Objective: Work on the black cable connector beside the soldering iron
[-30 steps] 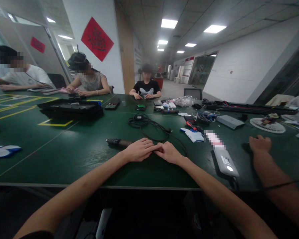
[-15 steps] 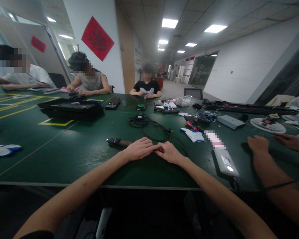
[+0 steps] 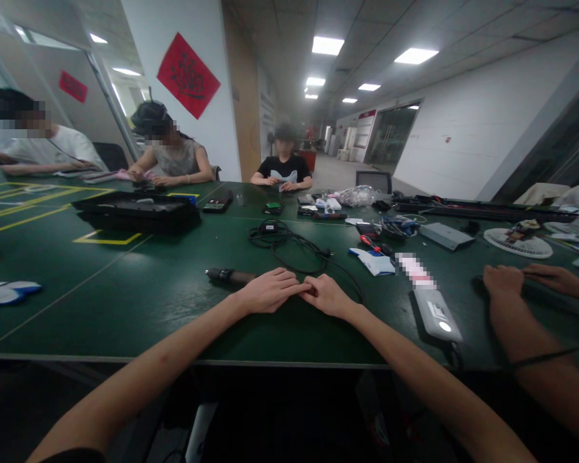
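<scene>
My left hand (image 3: 270, 290) lies over the green table, its fingers stretched out to the right. A dark electric screwdriver (image 3: 228, 276) lies just left of it, tip pointing left. Its rear end is hidden behind my left hand, so I cannot tell whether the hand grips it. My right hand (image 3: 329, 297) is closed with curled fingers, meeting my left fingertips. What it holds, if anything, is hidden. Beyond both hands a black cable (image 3: 289, 243) lies in loose coils.
A black tray (image 3: 137, 215) stands at the left. To the right are a blue-and-white packet (image 3: 374, 262), a red-handled screwdriver (image 3: 369, 243) and a grey-white power unit (image 3: 437, 315). A co-worker's hands (image 3: 504, 280) are at far right. People sit across the table.
My hands stay almost still, fingertips still meeting. At the right, the co-worker's two hands have drawn together. The objects on the table have not moved.
</scene>
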The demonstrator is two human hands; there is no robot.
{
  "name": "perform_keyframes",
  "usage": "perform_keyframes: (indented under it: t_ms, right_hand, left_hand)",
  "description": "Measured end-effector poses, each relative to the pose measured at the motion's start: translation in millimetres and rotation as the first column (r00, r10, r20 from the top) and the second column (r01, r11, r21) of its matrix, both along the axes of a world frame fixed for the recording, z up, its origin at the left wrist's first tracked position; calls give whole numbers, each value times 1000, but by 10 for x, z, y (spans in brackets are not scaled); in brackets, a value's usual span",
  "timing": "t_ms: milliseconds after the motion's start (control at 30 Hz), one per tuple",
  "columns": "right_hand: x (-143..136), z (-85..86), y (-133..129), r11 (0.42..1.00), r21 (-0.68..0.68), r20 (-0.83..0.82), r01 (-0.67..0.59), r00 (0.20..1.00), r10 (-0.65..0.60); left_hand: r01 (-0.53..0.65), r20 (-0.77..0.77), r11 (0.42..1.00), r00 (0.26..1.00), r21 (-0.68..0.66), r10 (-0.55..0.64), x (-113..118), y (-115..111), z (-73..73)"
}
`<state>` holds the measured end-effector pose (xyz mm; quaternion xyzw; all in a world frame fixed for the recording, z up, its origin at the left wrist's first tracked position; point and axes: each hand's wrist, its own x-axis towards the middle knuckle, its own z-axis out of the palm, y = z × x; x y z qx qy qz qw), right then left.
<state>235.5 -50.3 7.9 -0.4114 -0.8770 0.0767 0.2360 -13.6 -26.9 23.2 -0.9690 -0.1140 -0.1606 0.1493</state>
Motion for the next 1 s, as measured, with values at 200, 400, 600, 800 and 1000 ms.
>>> perform_keyframes:
  t_ms: [200, 400, 600, 800, 1000]
  right_hand:
    - [6, 2, -3, 999, -29, -9, -18, 1000, 17]
    - [5, -20, 6, 1000, 24, 9, -4, 1000, 4]
    - [12, -17, 5, 1000, -7, -7, -21, 1000, 21]
    - [8, -19, 8, 1000, 0, -13, -15, 1000, 15]
    - [1, 2, 6, 999, -40, -34, -28, 999, 27]
  left_hand:
    - [-47, 34, 999, 998, 7, 47, 7, 4, -9]
    - [0, -21, 1000, 1000, -11, 0, -12, 17, -19]
    - [-34, 36, 999, 999, 8, 34, 6, 17, -29]
    - [-2, 14, 1000, 1000, 28, 1, -2, 32, -38]
    - [-39, 37, 999, 999, 22, 38, 18, 16, -30]
